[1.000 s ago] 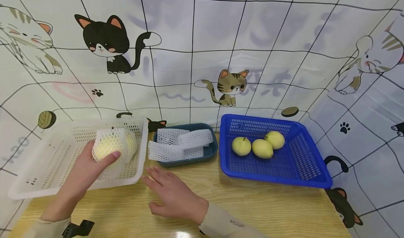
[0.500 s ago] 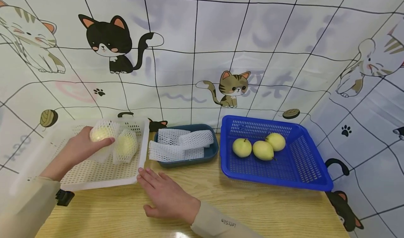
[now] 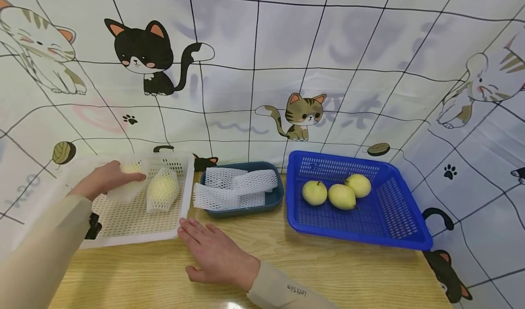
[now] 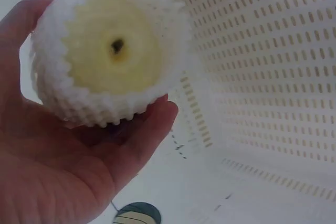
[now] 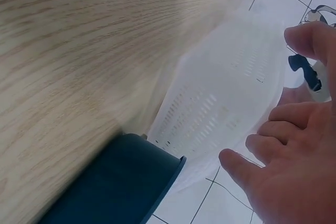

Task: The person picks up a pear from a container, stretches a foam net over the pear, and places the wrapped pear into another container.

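My left hand point(image 3: 104, 179) grips a pale yellow pear in a white foam net point(image 4: 115, 51), over the back left part of the white perforated basket point(image 3: 187, 195). The left wrist view looks onto the pear's end, bare at the net's mouth, with fingers and thumb round its side. To the right, a second netted pear point(image 3: 162, 190) lies in the same basket. My right hand point(image 3: 221, 256) has its fingers extended, with the fingertips right at the basket's front right corner. It holds nothing.
A dark teal tray point(image 3: 246, 213) with several white foam nets point(image 3: 221, 197) stands beside the white basket. Further right is a blue basket point(image 3: 361, 237) with three bare pears point(image 3: 342, 196). A cat-patterned sheet point(image 3: 229, 85) rises behind the wooden table point(image 3: 311, 268).
My left hand has carried the netted pear leftward and back, away from the other netted pear, and lower into the basket. My right hand has shifted slightly left to the basket's corner.
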Action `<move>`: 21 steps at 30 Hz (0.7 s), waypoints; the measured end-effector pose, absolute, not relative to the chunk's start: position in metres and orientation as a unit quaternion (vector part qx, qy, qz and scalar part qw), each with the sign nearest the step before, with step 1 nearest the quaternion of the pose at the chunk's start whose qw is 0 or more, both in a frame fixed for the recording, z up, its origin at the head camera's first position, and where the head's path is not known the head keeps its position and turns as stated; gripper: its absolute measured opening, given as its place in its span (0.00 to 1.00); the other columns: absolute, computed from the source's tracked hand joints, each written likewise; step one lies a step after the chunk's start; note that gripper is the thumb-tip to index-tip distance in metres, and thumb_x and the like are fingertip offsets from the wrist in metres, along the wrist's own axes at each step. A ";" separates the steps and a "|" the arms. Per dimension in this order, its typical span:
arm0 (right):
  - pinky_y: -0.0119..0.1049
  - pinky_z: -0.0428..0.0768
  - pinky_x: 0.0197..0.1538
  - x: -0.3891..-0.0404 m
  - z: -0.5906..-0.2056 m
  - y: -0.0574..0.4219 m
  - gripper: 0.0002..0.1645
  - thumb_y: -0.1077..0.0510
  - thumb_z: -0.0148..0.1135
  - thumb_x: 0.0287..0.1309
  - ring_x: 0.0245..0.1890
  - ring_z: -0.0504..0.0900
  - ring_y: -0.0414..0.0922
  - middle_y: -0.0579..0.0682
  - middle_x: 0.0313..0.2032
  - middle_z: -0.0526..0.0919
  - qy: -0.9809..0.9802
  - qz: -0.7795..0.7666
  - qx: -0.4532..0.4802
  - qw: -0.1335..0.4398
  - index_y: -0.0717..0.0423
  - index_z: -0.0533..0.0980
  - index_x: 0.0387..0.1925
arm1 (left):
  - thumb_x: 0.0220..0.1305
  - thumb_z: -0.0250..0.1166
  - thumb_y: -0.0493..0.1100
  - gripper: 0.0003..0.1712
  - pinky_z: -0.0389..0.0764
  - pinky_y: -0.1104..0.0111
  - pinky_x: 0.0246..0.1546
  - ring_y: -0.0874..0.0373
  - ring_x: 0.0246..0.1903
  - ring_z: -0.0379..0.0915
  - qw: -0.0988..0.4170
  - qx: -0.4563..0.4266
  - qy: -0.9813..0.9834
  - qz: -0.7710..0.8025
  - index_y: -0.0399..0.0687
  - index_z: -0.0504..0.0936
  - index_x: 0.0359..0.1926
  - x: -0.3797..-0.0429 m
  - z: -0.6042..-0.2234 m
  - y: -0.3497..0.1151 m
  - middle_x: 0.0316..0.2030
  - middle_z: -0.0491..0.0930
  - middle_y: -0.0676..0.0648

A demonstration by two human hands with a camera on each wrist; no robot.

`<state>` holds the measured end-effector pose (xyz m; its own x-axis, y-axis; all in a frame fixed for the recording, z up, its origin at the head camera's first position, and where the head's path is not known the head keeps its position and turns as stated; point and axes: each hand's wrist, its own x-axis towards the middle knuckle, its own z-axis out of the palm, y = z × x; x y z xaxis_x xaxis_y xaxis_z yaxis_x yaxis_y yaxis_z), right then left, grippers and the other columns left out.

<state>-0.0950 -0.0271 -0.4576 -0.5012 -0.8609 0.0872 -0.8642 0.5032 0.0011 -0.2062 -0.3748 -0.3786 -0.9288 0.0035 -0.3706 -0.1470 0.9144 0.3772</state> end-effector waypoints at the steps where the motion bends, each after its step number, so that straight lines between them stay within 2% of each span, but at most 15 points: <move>1: 0.40 0.62 0.75 -0.095 -0.457 -0.027 0.49 0.36 0.57 0.71 0.80 0.48 0.45 0.52 0.82 0.49 -0.866 0.022 0.498 0.040 0.55 0.54 0.81 | 0.67 0.59 0.72 0.67 0.82 0.51 0.39 0.30 0.46 0.75 0.192 -0.034 0.960 0.202 0.08 0.50 0.68 -0.208 -0.381 -0.377 0.64 0.57 0.11; 4: 0.39 0.63 0.75 -0.094 -0.455 -0.027 0.49 0.36 0.57 0.71 0.80 0.49 0.46 0.52 0.81 0.49 -0.866 0.018 0.497 0.042 0.56 0.54 0.81 | 0.67 0.60 0.70 0.58 0.79 0.57 0.33 0.39 0.39 0.76 0.209 -0.034 0.956 0.204 0.11 0.62 0.61 -0.212 -0.389 -0.384 0.54 0.70 0.17; 7: 0.38 0.62 0.75 -0.093 -0.453 -0.027 0.50 0.36 0.57 0.71 0.80 0.49 0.46 0.53 0.82 0.48 -0.868 0.020 0.495 0.031 0.56 0.54 0.81 | 0.66 0.61 0.69 0.56 0.81 0.52 0.35 0.35 0.40 0.77 0.222 -0.047 0.952 0.203 0.11 0.65 0.56 -0.214 -0.395 -0.388 0.49 0.74 0.19; 11: 0.36 0.62 0.74 -0.093 -0.452 -0.026 0.49 0.36 0.57 0.71 0.80 0.48 0.44 0.51 0.82 0.47 -0.870 0.024 0.492 0.013 0.55 0.54 0.81 | 0.66 0.61 0.69 0.59 0.79 0.39 0.48 0.23 0.51 0.73 0.238 -0.055 0.950 0.196 0.09 0.62 0.60 -0.219 -0.404 -0.387 0.58 0.67 0.14; 14: 0.36 0.63 0.74 -0.092 -0.451 -0.026 0.49 0.36 0.57 0.71 0.80 0.49 0.44 0.51 0.82 0.48 -0.870 0.021 0.492 0.015 0.55 0.54 0.81 | 0.65 0.61 0.69 0.60 0.72 0.34 0.56 0.19 0.57 0.68 0.246 -0.056 0.949 0.191 0.09 0.61 0.62 -0.223 -0.408 -0.384 0.61 0.63 0.13; 19: 0.39 0.65 0.73 -0.091 -0.448 -0.026 0.49 0.35 0.57 0.70 0.80 0.49 0.42 0.49 0.82 0.47 -0.872 0.015 0.489 0.013 0.53 0.55 0.81 | 0.65 0.61 0.69 0.61 0.69 0.33 0.60 0.19 0.60 0.63 0.263 -0.069 0.944 0.188 0.08 0.57 0.64 -0.227 -0.412 -0.378 0.63 0.59 0.12; 21: 0.40 0.65 0.73 -0.091 -0.447 -0.026 0.49 0.34 0.57 0.71 0.80 0.48 0.41 0.49 0.82 0.47 -0.873 0.013 0.487 0.009 0.52 0.54 0.81 | 0.65 0.62 0.68 0.60 0.69 0.33 0.60 0.20 0.59 0.65 0.265 -0.075 0.942 0.194 0.09 0.58 0.63 -0.228 -0.414 -0.377 0.63 0.60 0.13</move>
<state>-0.0913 -0.0259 -0.4472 -0.5254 -0.8504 0.0290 -0.8509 0.5252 -0.0146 -0.2279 -0.3767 -0.4141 -0.8480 -0.0387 -0.5286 -0.2442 0.9137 0.3248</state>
